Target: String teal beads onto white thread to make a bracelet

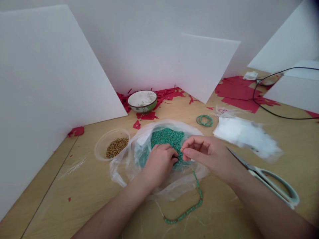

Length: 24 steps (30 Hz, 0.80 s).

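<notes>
A clear plastic bag (124, 166) lies open on the wooden table, holding a heap of small green beads (168, 137). My left hand (159, 164) rests on the bag with fingers curled down into the beads. My right hand (206, 152) is pinched at thumb and forefinger just right of the left fingertips, holding the end of a thin thread. A strand of threaded green beads (191, 207) trails from under the right hand, curving down toward me across the table.
A plastic cup of brown beads (116, 146) sits left of the bag. A ceramic bowl (142, 101) stands behind. Finished green bead rings (204, 120), white plastic bags (245, 136), scissors (269, 181), red paper scraps (239, 93), a black cable (271, 113) and white boards (50, 89) surround the area.
</notes>
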Available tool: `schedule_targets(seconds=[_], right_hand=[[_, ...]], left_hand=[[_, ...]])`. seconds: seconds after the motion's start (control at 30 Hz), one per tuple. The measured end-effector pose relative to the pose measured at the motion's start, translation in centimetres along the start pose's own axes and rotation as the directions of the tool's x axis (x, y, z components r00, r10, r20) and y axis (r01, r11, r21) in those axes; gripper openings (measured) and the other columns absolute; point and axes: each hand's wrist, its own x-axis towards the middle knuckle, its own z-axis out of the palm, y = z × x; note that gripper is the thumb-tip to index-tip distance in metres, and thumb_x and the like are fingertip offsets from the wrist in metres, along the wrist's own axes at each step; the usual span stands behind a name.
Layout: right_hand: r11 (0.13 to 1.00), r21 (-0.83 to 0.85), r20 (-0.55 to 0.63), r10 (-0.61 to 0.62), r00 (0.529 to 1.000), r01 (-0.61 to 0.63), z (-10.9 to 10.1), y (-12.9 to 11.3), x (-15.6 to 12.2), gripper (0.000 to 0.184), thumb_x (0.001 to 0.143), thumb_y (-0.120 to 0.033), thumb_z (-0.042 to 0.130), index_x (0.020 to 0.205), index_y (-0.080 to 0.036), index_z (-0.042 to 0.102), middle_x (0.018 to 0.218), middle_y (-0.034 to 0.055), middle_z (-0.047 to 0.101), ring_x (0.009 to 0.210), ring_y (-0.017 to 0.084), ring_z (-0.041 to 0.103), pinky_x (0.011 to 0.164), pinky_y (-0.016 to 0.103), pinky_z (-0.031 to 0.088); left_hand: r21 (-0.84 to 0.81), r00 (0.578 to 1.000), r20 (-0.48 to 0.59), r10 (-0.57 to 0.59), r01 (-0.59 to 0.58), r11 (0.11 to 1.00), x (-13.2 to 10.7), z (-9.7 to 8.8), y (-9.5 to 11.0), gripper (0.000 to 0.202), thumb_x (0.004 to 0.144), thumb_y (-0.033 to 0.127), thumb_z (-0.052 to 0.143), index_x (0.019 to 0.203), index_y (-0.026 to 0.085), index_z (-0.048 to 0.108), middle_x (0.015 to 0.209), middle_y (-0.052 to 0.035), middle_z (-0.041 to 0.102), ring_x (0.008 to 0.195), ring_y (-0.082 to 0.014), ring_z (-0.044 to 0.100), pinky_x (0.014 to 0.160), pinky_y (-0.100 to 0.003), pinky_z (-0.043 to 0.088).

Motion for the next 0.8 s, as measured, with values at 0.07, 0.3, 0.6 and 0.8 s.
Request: schedule_targets(seconds=[0.07, 0.3, 0.6, 0.8], right_hand=[[1.000, 0.010, 0.006, -0.004, 1.000, 0.004, 0.0, 0.1, 0.0, 0.011, 0.087, -0.029, 0.062, 0.086, -0.019, 0.065, 0.076, 0.0004, 0.069, 0.073, 0.013, 0.066, 0.070, 0.026, 0.053], [1.000, 0.026, 0.001, 0.011, 1.000, -0.011, 0.1, 0.3, 0.1, 0.010, 0.088, -0.029, 0.061, 0.086, -0.019, 0.064, 0.074, -0.0006, 0.069, 0.071, 0.013, 0.065, 0.069, 0.026, 0.052], [0.999, -0.032, 0.018, 0.032, 0.999, -0.031, 0.2, 0.6, 0.2, 0.015, 0.089, -0.034, 0.059, 0.088, -0.019, 0.063, 0.071, 0.0002, 0.069, 0.068, 0.013, 0.064, 0.064, 0.026, 0.049], [0.994, -0.075, 0.013, 0.080, 0.997, -0.079, 1.6, 1.3, 0.1, 0.013, 0.091, -0.034, 0.054, 0.091, -0.021, 0.057, 0.068, -0.0006, 0.069, 0.059, 0.013, 0.060, 0.058, 0.025, 0.048]], left_hand=[[0.006, 1.000, 0.004, 0.001, -0.001, 1.000, 0.0, -0.2, 0.0, 0.013, 0.089, 0.020, 0.058, 0.085, 0.019, 0.069, 0.083, -0.0049, 0.067, 0.082, -0.0211, 0.060, 0.081, -0.038, 0.042], [-0.011, 1.000, 0.021, 0.009, -0.009, 1.000, 0.0, -0.1, 0.6, 0.013, 0.088, 0.020, 0.058, 0.083, 0.020, 0.070, 0.086, -0.0048, 0.068, 0.086, -0.0227, 0.061, 0.082, -0.039, 0.040], [-0.334, 0.990, -0.042, -0.138, 0.117, 0.935, -0.1, -0.8, 0.3, 0.012, 0.085, 0.021, 0.060, 0.075, 0.020, 0.067, 0.083, -0.0036, 0.064, 0.086, -0.0210, 0.057, 0.089, -0.041, 0.039], [-0.833, 0.927, 0.081, -0.366, 0.265, 0.486, -0.7, -2.1, 0.2, 0.024, 0.088, 0.041, 0.057, 0.087, 0.017, 0.060, 0.076, -0.0009, 0.057, 0.069, -0.0127, 0.054, 0.069, -0.028, 0.045]])
